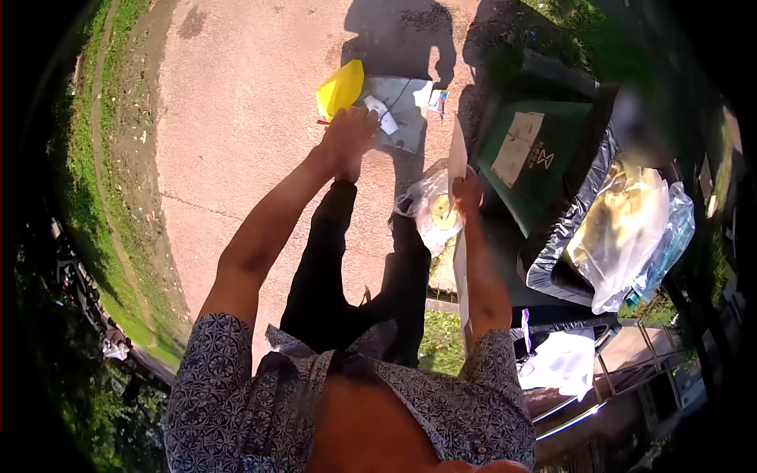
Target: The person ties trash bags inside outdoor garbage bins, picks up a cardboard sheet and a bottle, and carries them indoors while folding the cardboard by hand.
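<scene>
My left hand [349, 138] is stretched forward with its fingers apart, over the near edge of a yellow sheet-like item [341, 88]; whether it touches it is unclear. Beside that item a grey flat piece [406, 94] lies on the ground, with a white object [382, 114] and a dark cord on it. My right hand [467, 191] is closed around a thin pale board [457, 154], seen nearly edge-on. Close to this hand, a clear plastic bag [426, 201] shows a round yellowish thing [444, 213] inside or beneath it.
On the right stands a dark green bin [540, 158] with a white label, beside a black-lined bin [544, 272] topped by filled plastic bags [623, 236]. White material [560, 363] hangs lower right. Paved ground [229, 134] borders grass [130, 158] on the left.
</scene>
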A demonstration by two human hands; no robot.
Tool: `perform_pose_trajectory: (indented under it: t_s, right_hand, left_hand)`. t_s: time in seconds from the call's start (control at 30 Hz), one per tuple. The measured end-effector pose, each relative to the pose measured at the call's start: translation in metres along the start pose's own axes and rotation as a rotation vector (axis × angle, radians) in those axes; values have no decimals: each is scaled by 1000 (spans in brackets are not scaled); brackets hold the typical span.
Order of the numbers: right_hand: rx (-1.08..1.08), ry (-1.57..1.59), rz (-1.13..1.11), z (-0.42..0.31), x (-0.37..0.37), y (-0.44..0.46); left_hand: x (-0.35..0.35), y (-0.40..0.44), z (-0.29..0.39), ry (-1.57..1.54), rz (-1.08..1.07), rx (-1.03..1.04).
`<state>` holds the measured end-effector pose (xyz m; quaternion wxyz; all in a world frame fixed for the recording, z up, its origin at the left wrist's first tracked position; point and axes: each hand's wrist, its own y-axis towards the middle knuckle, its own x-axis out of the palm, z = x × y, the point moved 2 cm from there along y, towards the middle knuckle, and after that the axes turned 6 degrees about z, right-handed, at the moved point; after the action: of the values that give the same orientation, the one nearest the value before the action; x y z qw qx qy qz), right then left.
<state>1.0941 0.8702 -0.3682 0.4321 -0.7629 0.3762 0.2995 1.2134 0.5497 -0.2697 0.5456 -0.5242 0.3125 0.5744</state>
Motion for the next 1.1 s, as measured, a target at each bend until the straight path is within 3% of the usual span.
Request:
perform_pose_trajectory:
  t_s: [0.07, 0.17, 0.23, 0.3, 0.4, 0.47, 0.53, 0.63, 0.73, 0.8, 0.87, 1.0, 1.07, 1.1]
  right_hand:
    - [143, -130, 14, 38, 51, 65]
    - [190, -256, -11, 9, 54, 128]
    - [206, -344, 41, 30, 90, 176]
    - [43, -224, 173, 21, 108, 204]
    - [3, -194, 247, 22, 152, 238]
    - [-5, 86, 30, 17, 168, 244]
    - [-78, 80, 83, -50, 127, 190]
    - [-4, 854, 125, -43, 123, 145]
    - [188, 801, 126, -24, 105, 96]
    - [228, 855, 123, -14, 86, 64]
    - [244, 1125, 205, 17, 93, 39]
    - [149, 136, 173, 42, 49, -28]
    - [287, 208, -32, 35, 11, -69]
    - [207, 139, -39, 31, -9, -90]
  left_hand:
    - [24, 18, -15, -78, -263, -63]
    - [48, 13, -28, -236, -73, 77]
    - [48, 14, -30, -296, -96, -2]
    - [46, 23, -30, -365, -168, -78]
    - [55, 27, -27, -402, -81, 8]
    - [62, 25, -22, -415, -19, 38]
    - [58, 29, -17, -374, -10, 47]
    - [50, 28, -20, -354, -44, 4]
    - [37, 21, -26, -394, -51, 66]
    - [32, 18, -30, -377, -108, -11]
    - [20, 18, -25, -317, -172, -114]
    - [35, 27, -19, -109, -252, -210]
    - [32, 39, -17, -106, -384, -301]
    - [32, 42, -20, -159, -409, -312]
